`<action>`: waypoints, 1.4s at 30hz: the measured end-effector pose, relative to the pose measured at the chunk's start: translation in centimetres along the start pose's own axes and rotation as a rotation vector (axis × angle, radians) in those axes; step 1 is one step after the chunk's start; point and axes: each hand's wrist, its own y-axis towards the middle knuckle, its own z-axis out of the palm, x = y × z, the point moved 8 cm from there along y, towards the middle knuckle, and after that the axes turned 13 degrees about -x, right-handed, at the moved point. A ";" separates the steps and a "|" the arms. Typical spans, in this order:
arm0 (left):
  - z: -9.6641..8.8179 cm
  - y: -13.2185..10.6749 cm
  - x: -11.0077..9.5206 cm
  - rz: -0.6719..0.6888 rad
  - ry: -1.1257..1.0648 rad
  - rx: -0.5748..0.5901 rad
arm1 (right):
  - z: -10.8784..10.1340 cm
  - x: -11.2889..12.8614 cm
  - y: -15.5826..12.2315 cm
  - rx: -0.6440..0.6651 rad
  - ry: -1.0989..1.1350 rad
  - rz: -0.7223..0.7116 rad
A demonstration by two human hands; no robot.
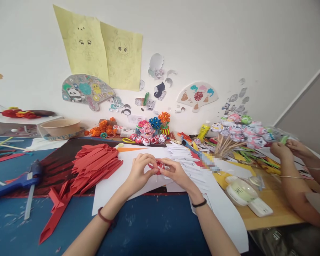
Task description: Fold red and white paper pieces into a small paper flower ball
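Folded piece: the red-and-white folded piece (pixel 160 166) is resting between both hands, above a white sheet (pixel 109 192).
Its direction: I cannot tell where it is pointing, nor its long axis, because fingers are hiding its sides.
Left hand (pixel 138 169): its fingers are pinching the piece from 9 o'clock.
Right hand (pixel 177 173): its fingers are pinching the piece from 3 o'clock.
Red strips (pixel 96 163): they are lying heaped at 9 o'clock.
White strips (pixel 186 161): they are lying at 3 o'clock.
Fan (pixel 186 96): it is showing a red "囍", toward 1 o'clock.
Yellow bottle (pixel 203 131): it is standing at 2 o'clock, its label unreadable.
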 end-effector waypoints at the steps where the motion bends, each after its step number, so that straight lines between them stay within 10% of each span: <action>1: 0.0 0.0 0.0 0.001 -0.022 0.008 | 0.0 0.1 0.0 0.008 0.000 0.002; 28: -0.4 0.0 0.3 -0.022 0.165 -0.042 | 0.2 0.1 -0.1 0.027 -0.055 -0.006; 42: -1.5 0.6 0.5 -0.096 -0.077 -0.052 | -0.6 0.1 -0.1 -0.078 0.083 0.058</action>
